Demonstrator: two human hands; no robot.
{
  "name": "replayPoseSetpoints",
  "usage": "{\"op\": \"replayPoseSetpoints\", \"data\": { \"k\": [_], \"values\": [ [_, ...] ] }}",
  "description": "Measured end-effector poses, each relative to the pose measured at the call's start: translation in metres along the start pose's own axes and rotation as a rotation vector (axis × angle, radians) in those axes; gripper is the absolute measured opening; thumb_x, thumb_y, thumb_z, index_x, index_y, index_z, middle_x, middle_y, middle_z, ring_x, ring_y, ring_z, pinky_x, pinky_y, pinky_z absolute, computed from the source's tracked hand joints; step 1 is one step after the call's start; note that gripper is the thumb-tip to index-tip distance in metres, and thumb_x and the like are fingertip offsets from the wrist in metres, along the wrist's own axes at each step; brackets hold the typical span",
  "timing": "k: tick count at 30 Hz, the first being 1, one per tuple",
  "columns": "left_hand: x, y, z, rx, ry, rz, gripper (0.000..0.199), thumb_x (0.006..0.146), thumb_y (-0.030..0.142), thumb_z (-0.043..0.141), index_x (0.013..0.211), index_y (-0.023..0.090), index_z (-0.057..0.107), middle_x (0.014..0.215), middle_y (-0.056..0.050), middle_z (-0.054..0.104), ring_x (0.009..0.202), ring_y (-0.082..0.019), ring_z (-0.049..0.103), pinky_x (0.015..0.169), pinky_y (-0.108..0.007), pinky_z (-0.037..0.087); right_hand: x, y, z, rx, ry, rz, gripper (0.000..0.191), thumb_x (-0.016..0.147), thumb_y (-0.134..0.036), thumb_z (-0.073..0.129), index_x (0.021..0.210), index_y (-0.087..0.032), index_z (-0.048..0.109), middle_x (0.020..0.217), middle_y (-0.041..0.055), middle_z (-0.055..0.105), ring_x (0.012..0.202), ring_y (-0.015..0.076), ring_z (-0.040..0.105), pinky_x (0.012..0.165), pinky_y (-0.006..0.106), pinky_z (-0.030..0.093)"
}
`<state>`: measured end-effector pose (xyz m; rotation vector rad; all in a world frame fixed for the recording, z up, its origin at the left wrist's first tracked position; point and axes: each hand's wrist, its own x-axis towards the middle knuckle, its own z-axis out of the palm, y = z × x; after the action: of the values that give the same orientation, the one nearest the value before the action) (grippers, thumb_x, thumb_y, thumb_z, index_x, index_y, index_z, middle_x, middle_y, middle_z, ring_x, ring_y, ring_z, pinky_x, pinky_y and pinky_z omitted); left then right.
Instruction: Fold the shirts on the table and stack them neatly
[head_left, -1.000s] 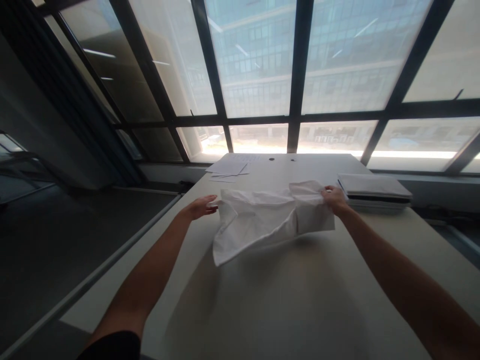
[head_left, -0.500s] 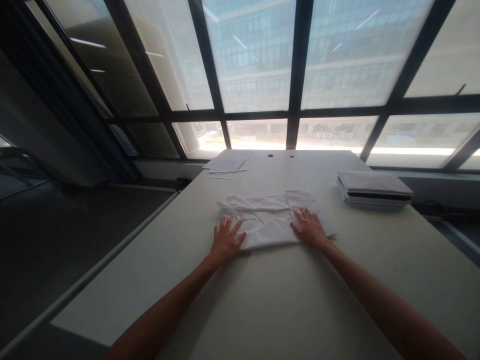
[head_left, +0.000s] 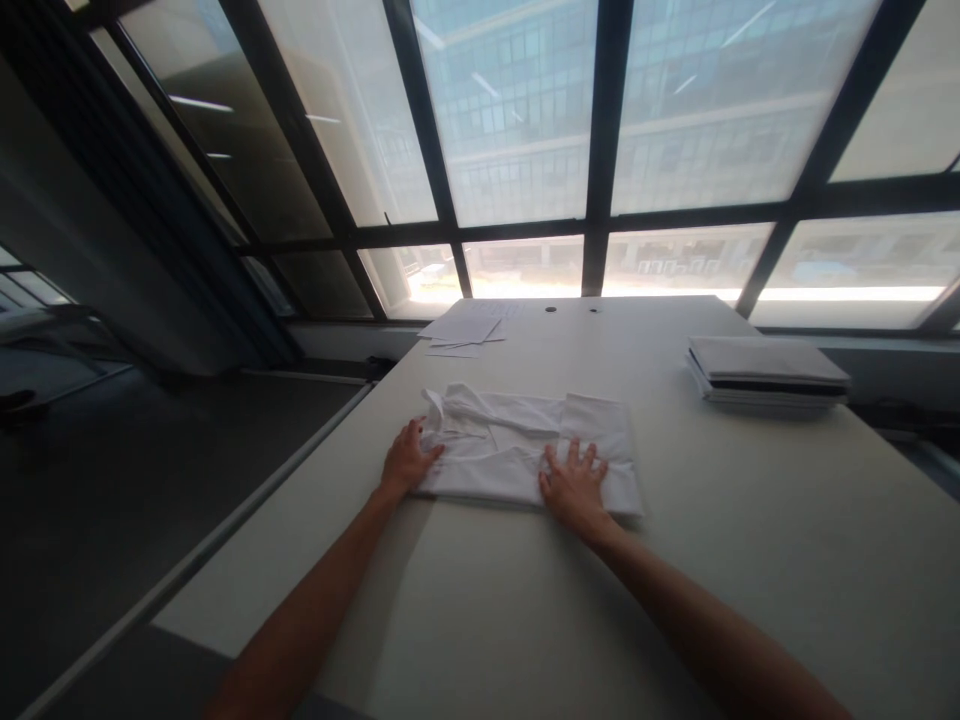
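Head view, hands (head_left: 576, 492) on cloth (head_left: 502, 440) (white, creased)

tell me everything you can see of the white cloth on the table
The white cloth looks like thin, soft fabric, folded into a rough oblong lying on the pale table. Its left end is bunched and creased; the right end is smoother, with a squarish folded panel. The left hand touches its left edge, and the right hand lies spread on its near side, right of the middle.
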<state>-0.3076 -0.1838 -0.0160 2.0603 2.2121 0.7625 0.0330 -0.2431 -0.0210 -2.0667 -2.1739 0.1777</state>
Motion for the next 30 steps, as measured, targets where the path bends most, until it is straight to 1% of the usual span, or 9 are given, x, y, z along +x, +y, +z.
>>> {"op": "replayPoseSetpoints", "data": {
  "k": [4, 8, 11, 14, 17, 21, 25, 28, 30],
  "values": [
    [0.023, -0.010, -0.013, -0.003, 0.093, -0.160, 0.046, 0.093, 0.035, 0.056, 0.138, 0.022, 0.050, 0.112, -0.012, 0.070, 0.103, -0.028, 0.067, 0.086, -0.036, 0.050, -0.004, -0.002, -0.001, -0.029, 0.048, 0.002, 0.060, 0.097, -0.047, 0.045, 0.153, -0.026, 0.042, 0.161, 0.0235, 0.029, 0.146, 0.0503, 0.023, 0.107, 0.070, 0.019],
    [0.028, -0.018, -0.024, 0.054, 0.237, -0.372, 0.055, 0.089, 0.022, 0.057, 0.142, 0.010, 0.046, 0.119, -0.021, 0.065, 0.113, -0.034, 0.062, 0.094, -0.044, 0.048, -0.005, -0.002, -0.001, -0.056, 0.058, 0.003, 0.060, 0.097, -0.046, 0.044, 0.153, -0.024, 0.043, 0.161, 0.0239, 0.030, 0.145, 0.0496, 0.024, 0.108, 0.069, 0.020],
    [0.020, 0.000, -0.021, 0.157, 0.332, -0.200, 0.050, 0.090, 0.013, 0.048, 0.139, 0.012, 0.051, 0.134, -0.022, 0.056, 0.127, -0.035, 0.052, 0.105, -0.048, 0.040, -0.005, -0.005, 0.000, -0.064, 0.060, 0.013, 0.059, 0.097, -0.046, 0.044, 0.151, -0.023, 0.045, 0.160, 0.0245, 0.031, 0.144, 0.0510, 0.026, 0.106, 0.070, 0.021],
    [0.015, 0.029, -0.007, 0.173, 0.173, 0.152, 0.045, 0.093, 0.012, 0.041, 0.135, 0.017, 0.057, 0.138, -0.016, 0.056, 0.133, -0.029, 0.048, 0.114, -0.044, 0.032, -0.005, -0.006, -0.003, -0.069, 0.057, 0.015, 0.058, 0.097, -0.044, 0.043, 0.151, -0.022, 0.046, 0.160, 0.0237, 0.032, 0.143, 0.0505, 0.027, 0.105, 0.070, 0.023],
    [0.015, 0.043, 0.009, 0.191, -0.031, 0.292, 0.040, 0.096, 0.022, 0.045, 0.131, 0.018, 0.062, 0.143, -0.015, 0.055, 0.138, -0.030, 0.043, 0.119, -0.047, 0.026, -0.004, -0.005, -0.013, -0.064, 0.053, -0.009, 0.052, 0.096, -0.035, 0.043, 0.146, -0.021, 0.051, 0.153, 0.0234, 0.041, 0.138, 0.0464, 0.036, 0.101, 0.064, 0.033],
    [0.013, 0.031, 0.021, 0.243, -0.035, 0.159, 0.045, 0.098, 0.032, 0.045, 0.139, 0.020, 0.059, 0.157, -0.014, 0.042, 0.148, -0.036, 0.025, 0.119, -0.062, 0.015, 0.004, -0.004, -0.032, -0.068, 0.014, 0.000, 0.042, 0.094, -0.019, 0.043, 0.133, -0.019, 0.059, 0.131, 0.0220, 0.058, 0.117, 0.0369, 0.055, 0.087, 0.048, 0.047],
    [0.013, 0.011, 0.020, 0.249, -0.084, 0.000, 0.048, 0.101, 0.042, 0.041, 0.145, 0.031, 0.053, 0.162, -0.008, 0.035, 0.149, -0.040, 0.022, 0.114, -0.069, 0.020, 0.020, 0.007, -0.045, 0.044, -0.019, -0.016, 0.047, 0.093, -0.008, 0.035, 0.135, -0.016, 0.055, 0.116, 0.0189, 0.066, 0.101, 0.0288, 0.065, 0.080, 0.035, 0.048],
    [0.016, -0.004, 0.014, 0.250, -0.096, -0.014, 0.048, 0.101, 0.044, 0.039, 0.147, 0.034, 0.051, 0.162, -0.007, 0.034, 0.149, -0.040, 0.023, 0.113, -0.070, 0.022, 0.035, 0.030, -0.056, 0.217, 0.001, -0.012, 0.042, 0.089, -0.011, 0.045, 0.128, -0.018, 0.060, 0.101, 0.0133, 0.072, 0.093, 0.0256, 0.067, 0.078, 0.031, 0.046],
    [0.017, -0.016, 0.008, 0.264, -0.098, -0.018, 0.047, 0.101, 0.044, 0.040, 0.146, 0.035, 0.051, 0.162, -0.007, 0.034, 0.149, -0.039, 0.023, 0.113, -0.070, 0.022, 0.041, 0.055, -0.065, 0.341, 0.084, 0.039, 0.039, 0.084, -0.015, 0.050, 0.120, -0.020, 0.065, 0.092, 0.0097, 0.073, 0.087, 0.0240, 0.068, 0.076, 0.029, 0.045]
  ]
}}
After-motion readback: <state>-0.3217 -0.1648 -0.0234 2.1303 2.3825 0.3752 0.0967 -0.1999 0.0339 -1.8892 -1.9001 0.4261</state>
